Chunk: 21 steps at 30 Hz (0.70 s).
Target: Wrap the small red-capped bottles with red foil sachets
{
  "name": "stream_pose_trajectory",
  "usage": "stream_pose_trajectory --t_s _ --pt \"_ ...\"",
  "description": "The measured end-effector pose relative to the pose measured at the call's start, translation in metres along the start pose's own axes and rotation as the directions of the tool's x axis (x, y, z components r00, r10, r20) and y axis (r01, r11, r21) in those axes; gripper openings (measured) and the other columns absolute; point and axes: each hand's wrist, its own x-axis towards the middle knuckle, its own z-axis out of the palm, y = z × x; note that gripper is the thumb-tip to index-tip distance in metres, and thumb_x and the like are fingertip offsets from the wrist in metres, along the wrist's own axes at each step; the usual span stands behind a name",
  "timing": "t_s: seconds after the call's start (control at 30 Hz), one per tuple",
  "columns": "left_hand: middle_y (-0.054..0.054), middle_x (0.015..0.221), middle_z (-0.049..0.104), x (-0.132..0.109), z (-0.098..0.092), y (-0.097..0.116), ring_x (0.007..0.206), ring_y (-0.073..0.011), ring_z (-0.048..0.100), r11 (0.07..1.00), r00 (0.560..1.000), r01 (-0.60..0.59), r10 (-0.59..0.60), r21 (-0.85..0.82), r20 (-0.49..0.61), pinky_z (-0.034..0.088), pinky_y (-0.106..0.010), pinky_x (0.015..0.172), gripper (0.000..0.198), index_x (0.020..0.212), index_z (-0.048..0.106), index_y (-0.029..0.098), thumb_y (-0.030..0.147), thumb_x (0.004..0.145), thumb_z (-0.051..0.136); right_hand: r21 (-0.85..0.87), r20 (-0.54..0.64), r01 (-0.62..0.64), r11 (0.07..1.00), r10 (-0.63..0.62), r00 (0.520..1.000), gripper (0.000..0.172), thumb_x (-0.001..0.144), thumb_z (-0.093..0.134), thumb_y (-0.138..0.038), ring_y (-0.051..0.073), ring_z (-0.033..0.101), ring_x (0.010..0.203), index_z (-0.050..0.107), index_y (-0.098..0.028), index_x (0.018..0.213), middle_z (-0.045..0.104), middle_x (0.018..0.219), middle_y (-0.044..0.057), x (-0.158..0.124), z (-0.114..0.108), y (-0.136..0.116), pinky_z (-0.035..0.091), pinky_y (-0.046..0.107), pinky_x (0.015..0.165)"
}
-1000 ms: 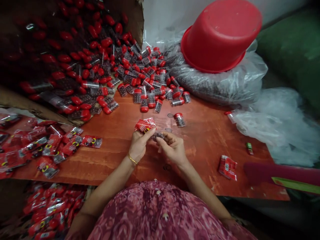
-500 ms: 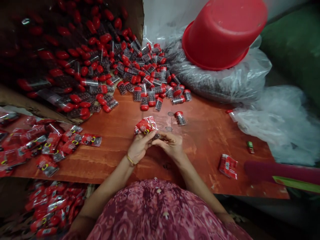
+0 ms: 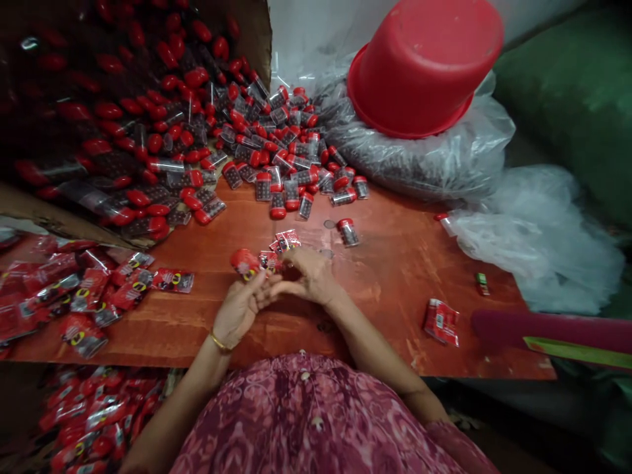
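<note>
Over the middle of the reddish wooden table (image 3: 385,276), my left hand (image 3: 241,306) pinches a red printed packet (image 3: 245,261) at its fingertips. My right hand (image 3: 309,276) is closed beside it, its fingers on another red packet (image 3: 286,240) that sticks up behind them. The two hands touch at the fingertips. One small clear bottle with a red cap (image 3: 348,232) lies just beyond my right hand. A heap of the same red-capped bottles (image 3: 276,155) spills out of a cardboard box (image 3: 64,217) at the back left.
Filled red packets (image 3: 89,289) are piled on the table's left, and more lie below its edge (image 3: 83,421). An upturned red basin (image 3: 419,66) rests on a plastic bag of dark contents (image 3: 419,161). A red packet stack (image 3: 441,321) and a small green item (image 3: 481,283) lie right.
My left hand has moved left and toward me with a red packet, away from the middle. My right hand shifted slightly left. The view has panned a little.
</note>
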Motion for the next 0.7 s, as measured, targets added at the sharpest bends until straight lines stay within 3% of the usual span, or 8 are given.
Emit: stream_pose_trajectory --t_s 0.1,0.2,0.33,0.37,0.43,0.53,0.6,0.7 --pt "-0.001 0.073 0.072 0.001 -0.02 0.021 0.078 -0.0094 0.067 0.939 0.946 -0.263 0.206 -0.222 -0.251 0.052 -0.017 0.067 0.027 0.074 0.062 0.018 0.033 0.089 0.045 -0.185 -0.075 -0.232 0.955 0.221 0.972 0.051 0.083 0.046 -0.056 0.023 0.057 0.09 0.061 -0.013 0.106 0.065 0.099 0.013 0.002 -0.008 0.021 0.044 0.034 0.079" --pt "-0.003 0.082 0.073 0.001 -0.031 0.027 0.099 -0.0111 0.063 0.9 0.919 -0.349 0.275 -0.261 -0.282 0.051 -0.017 0.074 0.044 0.088 0.063 0.018 0.052 0.088 0.035 -0.321 0.003 -0.295 0.9 0.313 0.95 0.051 0.082 0.049 -0.055 0.027 0.053 0.096 0.062 -0.014 0.11 0.062 0.108 0.015 0.001 -0.003 0.039 0.041 0.038 0.084" --pt "-0.007 0.093 0.072 0.008 -0.017 0.005 0.092 -0.0177 0.065 0.939 0.931 -0.311 0.332 0.149 -0.151 0.051 -0.028 0.078 0.034 0.097 0.063 0.017 0.046 0.081 0.053 -0.33 0.071 -0.267 0.906 0.306 0.949 0.043 0.084 0.049 -0.049 0.028 0.047 0.106 0.064 -0.02 0.112 0.059 0.118 0.012 -0.002 0.017 0.043 0.035 0.043 0.091" --pt "-0.007 0.095 0.071 0.012 -0.01 -0.001 0.091 -0.019 0.066 0.863 0.905 -0.376 0.421 0.337 -0.066 0.05 -0.031 0.081 0.032 0.098 0.063 0.017 0.041 0.077 0.059 -0.313 0.058 -0.274 0.909 0.306 0.95 0.038 0.085 0.049 -0.047 0.027 0.047 0.106 0.065 -0.022 0.109 0.06 0.118 0.01 -0.003 0.021 0.042 0.035 0.042 0.092" --pt "-0.008 0.102 0.07 0.021 0.002 -0.01 0.097 -0.0208 0.063 0.555 0.804 -0.537 0.566 0.635 0.185 0.046 -0.033 0.09 0.03 0.098 0.065 0.018 0.035 0.074 0.062 -0.285 0.027 -0.285 0.915 0.305 0.952 0.031 0.087 0.048 -0.041 0.024 0.047 0.105 0.068 -0.024 0.105 0.063 0.115 0.007 -0.007 0.027 0.043 0.035 0.041 0.092" --pt "-0.01 0.116 0.064 0.035 0.018 -0.01 0.108 -0.0219 0.058 0.103 0.673 -0.598 0.603 0.795 0.428 0.041 -0.032 0.094 0.033 0.108 0.063 0.018 0.032 0.079 0.055 -0.301 -0.04 -0.307 0.903 0.309 0.95 0.032 0.09 0.044 -0.037 0.023 0.048 0.106 0.066 -0.024 0.109 0.062 0.117 0.008 -0.014 0.026 0.043 0.034 0.041 0.093" --pt "-0.013 0.117 0.063 0.042 0.029 -0.006 0.104 -0.0234 0.059 -0.012 0.669 -0.519 0.616 0.855 0.415 0.044 -0.032 0.088 0.043 0.116 0.058 0.016 0.037 0.079 0.056 -0.32 -0.097 -0.32 0.892 0.305 0.947 0.032 0.091 0.042 -0.035 0.023 0.048 0.108 0.064 -0.023 0.111 0.061 0.119 0.008 -0.017 0.021 0.041 0.033 0.043 0.096" --pt "-0.011 0.09 0.071 0.051 0.043 -0.002 0.079 -0.0215 0.063 -0.032 0.722 -0.45 0.575 0.892 0.385 0.045 -0.028 0.068 0.041 0.101 0.066 0.016 0.046 0.075 0.058 -0.317 -0.147 -0.311 0.896 0.277 0.95 0.03 0.091 0.043 -0.033 0.022 0.049 0.111 0.063 -0.024 0.112 0.061 0.121 0.008 -0.019 0.013 0.035 0.028 0.045 0.101"
